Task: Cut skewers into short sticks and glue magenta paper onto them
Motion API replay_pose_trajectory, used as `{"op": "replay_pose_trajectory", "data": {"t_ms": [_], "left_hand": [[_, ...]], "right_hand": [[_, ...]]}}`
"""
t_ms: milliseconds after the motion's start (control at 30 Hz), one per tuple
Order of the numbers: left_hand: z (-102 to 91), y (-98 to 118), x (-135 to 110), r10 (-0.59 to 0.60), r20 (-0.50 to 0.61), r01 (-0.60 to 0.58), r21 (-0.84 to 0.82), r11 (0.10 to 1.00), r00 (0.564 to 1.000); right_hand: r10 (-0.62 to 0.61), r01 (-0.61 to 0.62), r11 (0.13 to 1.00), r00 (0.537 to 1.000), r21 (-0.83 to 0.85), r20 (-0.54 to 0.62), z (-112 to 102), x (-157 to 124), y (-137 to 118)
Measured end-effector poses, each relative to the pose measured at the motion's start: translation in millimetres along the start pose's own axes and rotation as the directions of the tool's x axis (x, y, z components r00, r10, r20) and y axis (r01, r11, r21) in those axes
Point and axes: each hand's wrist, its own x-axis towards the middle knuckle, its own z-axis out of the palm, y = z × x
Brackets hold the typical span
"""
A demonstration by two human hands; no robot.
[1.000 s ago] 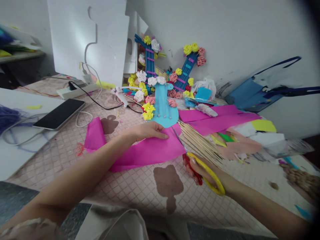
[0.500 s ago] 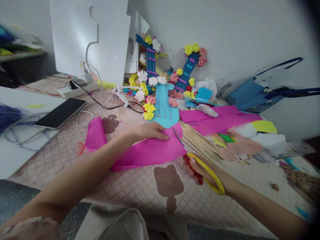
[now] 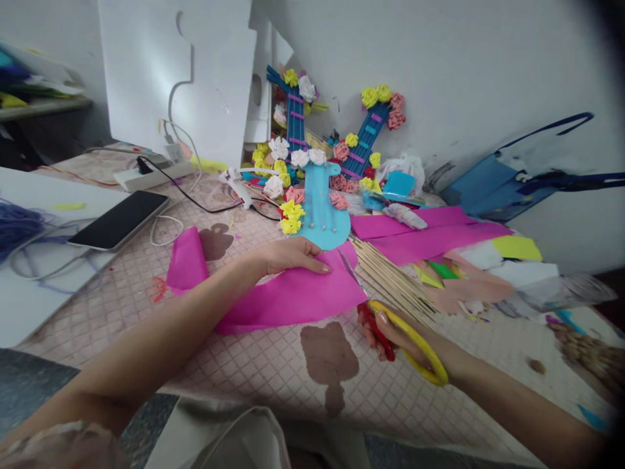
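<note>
My left hand [image 3: 296,255] holds a strip of bright pink paper [image 3: 288,301] by its upper edge, the thumb lying on top. The strip runs leftward under my forearm, and a folded end [image 3: 188,260] lies beyond it. In my right hand [image 3: 390,332] is a pair of scissors [image 3: 415,337] with red and yellow handles, my fingers in the loops. Their blades lie at the right end of the strip, along a slanted cut line, partly hidden by the paper. Just behind this end stands a light blue guitar-shaped cutout [image 3: 318,205] with paper flowers.
Thin wooden sticks [image 3: 393,273] lie right beside the paper. Behind are more pink sheets [image 3: 430,234], a white glue gun [image 3: 239,187] and two dark blue flowered guitar necks [image 3: 368,137]. A phone [image 3: 120,220] and a power strip [image 3: 153,172] are at left.
The scissors' yellow handle has shifted slightly right and down, with my right hand moving a little. My left hand stays in place on the pink paper.
</note>
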Motion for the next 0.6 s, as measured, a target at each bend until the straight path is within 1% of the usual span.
{"op": "replay_pose_trajectory", "data": {"t_ms": [100, 200, 333, 500, 600], "left_hand": [[-0.6, -1, 0, 0.003, 0.022, -0.003, -0.018, 1.0, 1.0], [0.5, 0, 0, -0.007, 0.046, 0.009, -0.043, 0.999, 0.999], [1.6, 0, 0, -0.025, 0.062, 0.029, -0.063, 0.998, 0.998], [2.7, 1, 0, -0.019, 0.042, 0.022, -0.075, 0.997, 0.999], [3.4, 1, 0, -0.022, 0.053, 0.027, -0.091, 0.995, 0.998]], "right_hand": [[-0.002, 0.002, 1.0, 1.0, 0.003, -0.006, 1, -1, -4], [0.01, -0.01, 0.999, 1.0, -0.038, -0.021, 3, -1, -11], [-0.005, 0.002, 0.996, 0.999, -0.088, -0.04, 4, 0, -16], [0.006, -0.012, 0.991, 0.999, -0.135, -0.045, 4, -1, -21], [0.0, -0.008, 0.989, 0.998, -0.147, -0.059, 5, -1, -24]]}}
